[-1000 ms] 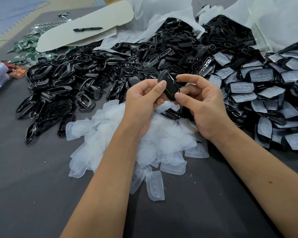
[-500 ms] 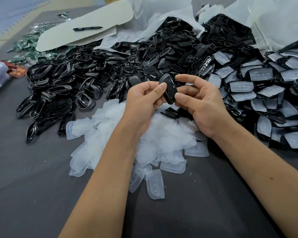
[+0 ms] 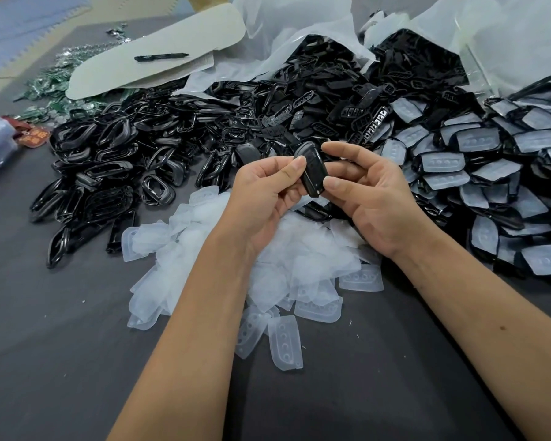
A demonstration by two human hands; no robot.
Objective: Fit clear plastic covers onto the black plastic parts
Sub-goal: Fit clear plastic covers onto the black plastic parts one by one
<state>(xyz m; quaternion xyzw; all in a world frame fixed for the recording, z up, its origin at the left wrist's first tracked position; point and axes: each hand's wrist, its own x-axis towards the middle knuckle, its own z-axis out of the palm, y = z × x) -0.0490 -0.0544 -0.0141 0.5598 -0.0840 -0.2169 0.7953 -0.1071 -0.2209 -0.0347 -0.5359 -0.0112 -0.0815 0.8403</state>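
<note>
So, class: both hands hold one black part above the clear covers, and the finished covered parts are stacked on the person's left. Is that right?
Not quite. The head view shows the finished covered parts stacked on the person's right. The rest stands: left hand and right hand hold one black part above the clear covers.

We observe both forearms bare, converging from the lower edge toward mid-frame. The left hand (image 3: pixel 264 186) is raised with thumb extended and fingers curled in a pinch. The right hand (image 3: pixel 368 192) faces it, forefinger arched above and thumb pressing below.
</note>
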